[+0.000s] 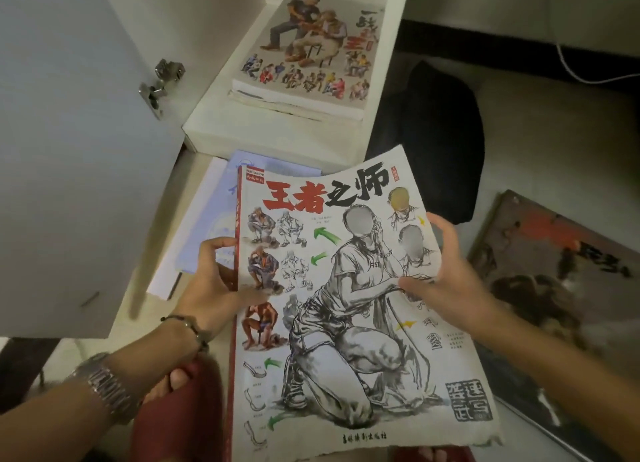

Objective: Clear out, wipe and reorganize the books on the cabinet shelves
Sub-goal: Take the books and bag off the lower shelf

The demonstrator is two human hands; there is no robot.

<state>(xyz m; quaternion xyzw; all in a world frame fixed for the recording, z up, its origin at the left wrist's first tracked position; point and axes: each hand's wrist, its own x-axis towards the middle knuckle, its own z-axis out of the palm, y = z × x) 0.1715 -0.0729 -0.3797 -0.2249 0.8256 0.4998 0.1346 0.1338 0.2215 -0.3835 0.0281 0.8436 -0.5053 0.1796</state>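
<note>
A large sketch book (346,323) with a red spine and ink figure drawings on its cover fills the middle of the view, held above the floor. My left hand (214,285) grips its spine edge, thumb on the cover. My right hand (446,278) grips the right edge, thumb over the cover. On the white cabinet shelf (207,122) ahead lies a small stack of books (304,59), its top cover showing coloured seated figures.
The open cabinet door (69,150) with a metal hinge stands at the left. Pale blue and white books (207,219) lie on the floor under the held book. A dark painting (554,281) lies at the right. A black cushion (429,136) sits beside the cabinet.
</note>
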